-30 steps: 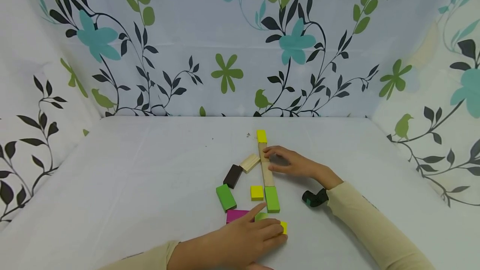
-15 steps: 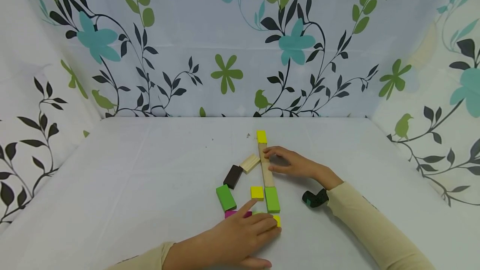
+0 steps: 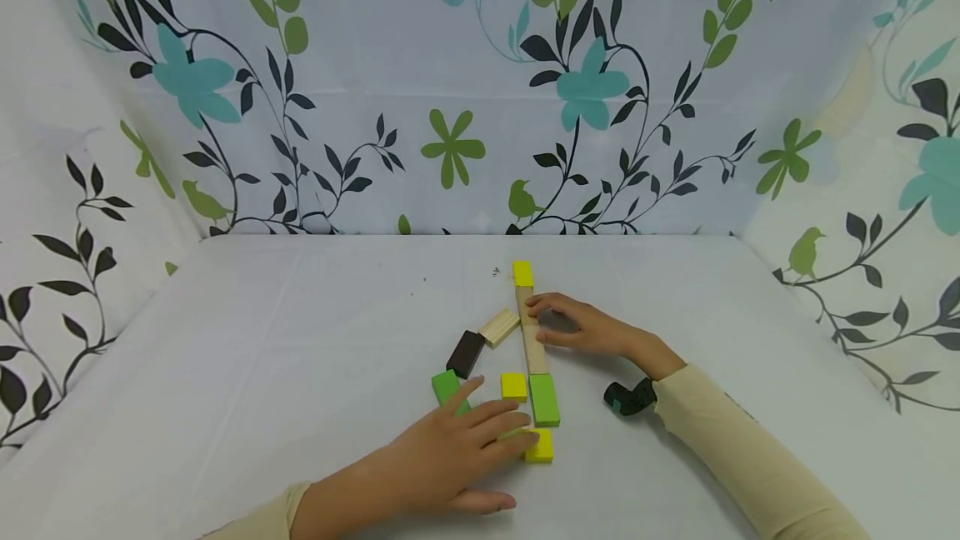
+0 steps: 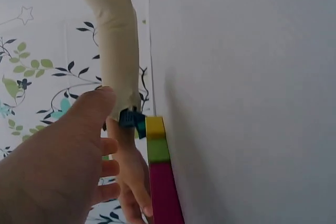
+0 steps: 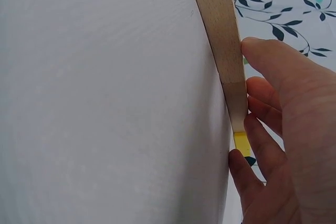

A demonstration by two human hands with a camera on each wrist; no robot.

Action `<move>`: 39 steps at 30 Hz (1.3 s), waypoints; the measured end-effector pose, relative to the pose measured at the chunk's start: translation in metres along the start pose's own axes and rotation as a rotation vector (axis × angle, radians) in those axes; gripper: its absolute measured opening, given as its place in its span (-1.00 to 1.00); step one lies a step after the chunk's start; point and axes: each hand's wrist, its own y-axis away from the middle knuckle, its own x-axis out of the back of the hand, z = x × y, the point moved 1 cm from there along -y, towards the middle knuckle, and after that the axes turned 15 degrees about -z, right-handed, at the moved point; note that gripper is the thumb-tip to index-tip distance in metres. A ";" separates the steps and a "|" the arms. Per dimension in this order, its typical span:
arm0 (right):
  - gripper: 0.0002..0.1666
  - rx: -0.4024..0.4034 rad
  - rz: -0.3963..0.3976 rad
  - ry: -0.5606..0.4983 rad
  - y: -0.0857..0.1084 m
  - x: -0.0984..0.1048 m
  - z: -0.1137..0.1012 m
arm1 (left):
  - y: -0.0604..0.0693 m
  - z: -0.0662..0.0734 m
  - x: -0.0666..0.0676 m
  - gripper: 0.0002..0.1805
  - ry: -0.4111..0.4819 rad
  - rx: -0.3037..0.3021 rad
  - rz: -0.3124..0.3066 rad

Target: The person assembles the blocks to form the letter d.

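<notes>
In the head view my left hand (image 3: 442, 452), fingers spread, lies over the front row of blocks, fingertips near a yellow block (image 3: 540, 446) and index over a green block (image 3: 446, 387). The left wrist view shows that row: yellow, light green block (image 4: 158, 150), magenta block (image 4: 165, 192). My right hand (image 3: 592, 327) rests its fingertips and thumb along plain wooden blocks (image 3: 531, 340) lined up lengthwise; a seam shows in the right wrist view. A yellow block (image 3: 522, 273) caps the far end, a green block (image 3: 544, 400) the near end.
A dark brown block (image 3: 466, 353) and a pale wooden block (image 3: 499, 327) curve along the left side. One yellow block (image 3: 513, 387) sits inside the outline. A black wrist device (image 3: 628, 397) is by the right sleeve. Patterned cloth (image 3: 450, 90) stands behind the white table (image 3: 300, 340).
My left hand has moved left, and the yellow block at the front has slid left, now under the near green block. More of it shows now. My right hand stays put.
</notes>
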 end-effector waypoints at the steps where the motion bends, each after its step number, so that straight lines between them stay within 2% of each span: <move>1: -0.56 0.000 -0.001 0.003 0.000 0.000 0.000 | 0.004 -0.004 0.000 -0.34 -0.005 0.021 0.006; 6: -0.56 -0.006 -0.001 0.004 0.000 0.001 0.000 | 0.025 -0.020 -0.004 -0.37 0.000 0.137 0.049; 9: -0.56 -0.008 -0.003 0.005 0.000 0.001 -0.001 | 0.033 -0.026 -0.007 -0.43 0.000 0.179 0.084; 20: -0.55 -0.036 -0.007 -0.017 0.001 0.001 0.002 | 0.048 -0.036 -0.018 -0.56 0.061 0.188 0.126; 23: -0.55 -0.042 -0.009 -0.023 0.001 0.001 0.002 | 0.048 -0.041 -0.019 -0.53 0.073 0.182 0.121; 26: -0.55 -0.033 -0.007 -0.024 0.001 0.001 0.004 | 0.043 -0.048 -0.020 -0.44 0.073 0.191 0.090; 33: -0.55 -0.018 -0.010 -0.028 -0.001 -0.002 0.006 | 0.029 -0.067 -0.029 -0.32 0.096 0.272 -0.022; 36: -0.55 -0.018 -0.013 -0.025 -0.002 -0.003 0.006 | 0.030 -0.072 -0.031 -0.31 0.123 0.292 -0.027; 39: -0.55 -0.020 -0.012 -0.019 -0.002 -0.001 0.006 | 0.032 -0.075 -0.032 -0.31 0.133 0.289 -0.002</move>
